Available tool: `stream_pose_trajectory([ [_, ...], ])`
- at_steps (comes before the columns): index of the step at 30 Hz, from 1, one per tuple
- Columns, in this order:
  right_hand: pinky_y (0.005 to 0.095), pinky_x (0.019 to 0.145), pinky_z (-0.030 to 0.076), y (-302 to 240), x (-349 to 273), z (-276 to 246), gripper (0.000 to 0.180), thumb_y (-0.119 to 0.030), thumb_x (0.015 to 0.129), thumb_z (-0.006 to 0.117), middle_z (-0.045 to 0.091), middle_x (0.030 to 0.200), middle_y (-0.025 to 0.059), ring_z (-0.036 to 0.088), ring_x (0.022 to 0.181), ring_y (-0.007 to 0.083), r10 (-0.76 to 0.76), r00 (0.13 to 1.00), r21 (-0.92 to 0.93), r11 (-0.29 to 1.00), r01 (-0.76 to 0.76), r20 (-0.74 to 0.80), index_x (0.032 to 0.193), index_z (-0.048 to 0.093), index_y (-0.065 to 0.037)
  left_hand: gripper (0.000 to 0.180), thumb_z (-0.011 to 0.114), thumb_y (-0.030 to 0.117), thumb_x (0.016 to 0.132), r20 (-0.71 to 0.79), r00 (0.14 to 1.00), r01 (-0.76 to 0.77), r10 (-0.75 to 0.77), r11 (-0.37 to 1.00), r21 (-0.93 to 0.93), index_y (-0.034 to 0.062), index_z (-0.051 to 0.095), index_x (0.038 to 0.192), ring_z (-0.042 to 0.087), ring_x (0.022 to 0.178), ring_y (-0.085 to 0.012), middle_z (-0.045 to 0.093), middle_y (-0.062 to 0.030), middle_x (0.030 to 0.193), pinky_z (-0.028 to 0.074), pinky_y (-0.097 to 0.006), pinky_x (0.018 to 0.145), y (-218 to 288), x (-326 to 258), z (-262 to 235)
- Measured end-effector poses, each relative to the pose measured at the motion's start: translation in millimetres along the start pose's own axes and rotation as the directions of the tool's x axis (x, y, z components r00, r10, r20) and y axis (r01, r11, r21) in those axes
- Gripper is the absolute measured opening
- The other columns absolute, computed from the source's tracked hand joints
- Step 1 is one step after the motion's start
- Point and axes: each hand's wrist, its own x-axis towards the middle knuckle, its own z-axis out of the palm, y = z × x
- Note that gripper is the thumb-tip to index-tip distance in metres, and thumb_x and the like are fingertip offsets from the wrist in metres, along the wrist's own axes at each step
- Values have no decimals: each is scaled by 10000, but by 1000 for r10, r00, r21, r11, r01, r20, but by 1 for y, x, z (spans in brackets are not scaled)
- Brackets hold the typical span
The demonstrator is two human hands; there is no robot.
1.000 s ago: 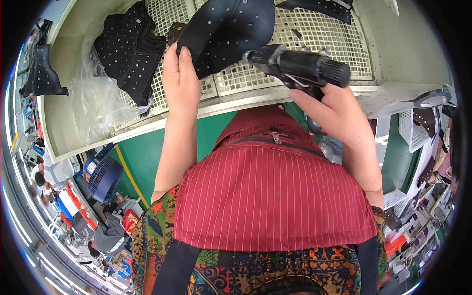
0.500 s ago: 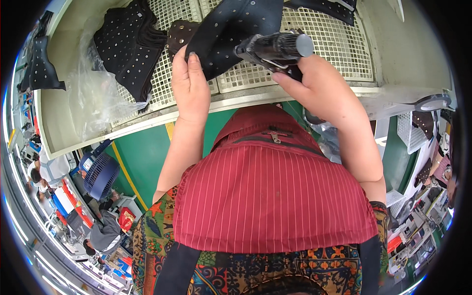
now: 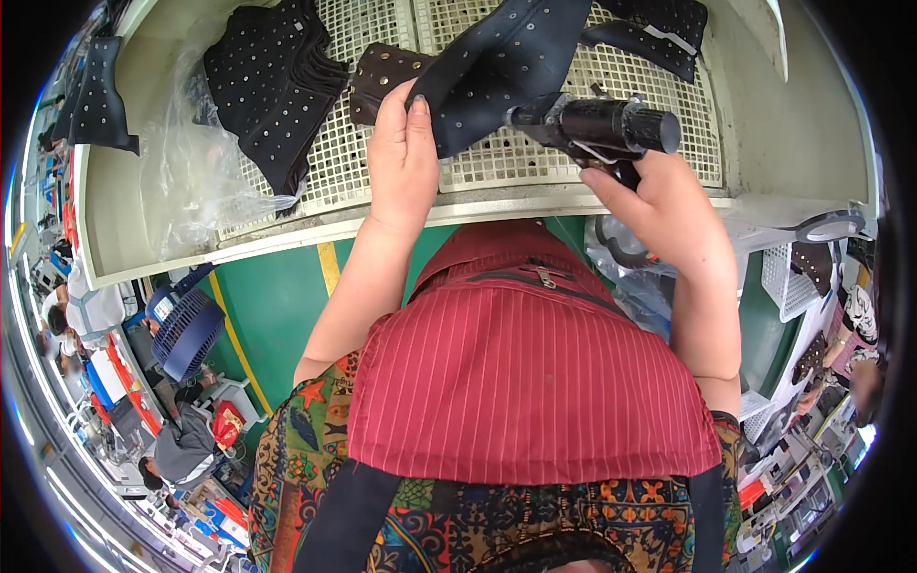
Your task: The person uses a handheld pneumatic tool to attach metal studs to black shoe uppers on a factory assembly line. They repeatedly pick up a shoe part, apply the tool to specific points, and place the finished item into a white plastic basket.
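Observation:
Pinched at its near left edge by my left hand [image 3: 402, 158], a black fabric piece with small shiny studs [image 3: 516, 67] is held up over the grating. My right hand [image 3: 664, 205] is wrapped around a black pistol-grip tool with a round cylindrical body [image 3: 611, 124]. The tool's nozzle points left and stands close to the fabric's right side; I cannot tell whether they touch. A brown piece with larger studs [image 3: 382, 74] lies just beyond my left fingertips. To the left, a fanned stack of black studded pieces [image 3: 267, 91] rests on the grating.
The pale tray's rim [image 3: 516, 202] runs between me and the perforated grating [image 3: 659, 105]. Crumpled clear plastic [image 3: 181, 191] lies at left. More black studded fabric [image 3: 659, 33] sits at the far right. A blue fan [image 3: 188, 334] stands below left; people work beyond it.
In the picture, both hands, the fabric, the tool and the tray contents have shifted to the right. The tool sits slightly farther from my left hand. Both grips stay the same.

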Motion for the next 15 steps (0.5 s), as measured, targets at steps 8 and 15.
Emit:
stream_pose_trajectory([
  [8,406,662,467,-2,-17,-8,277,-164,812,643,606,779,184,590,734,377,12,983,-117,993,-33,-181,1021,579,5,275,440,142,986,-6,1000,-16,17,995,103,-14,531,1193,528,932,-99,598,-50,1034,424,-238,856,2,9,2],
  [15,337,752,468,19,-37,-23,304,-123,819,645,633,877,141,598,792,246,51,991,41,998,-46,-123,1086,573,5,223,489,131,949,-36,980,-180,193,956,232,27,569,1128,601,830,-178,641,-109,931,476,-292,774,0,30,-7],
])
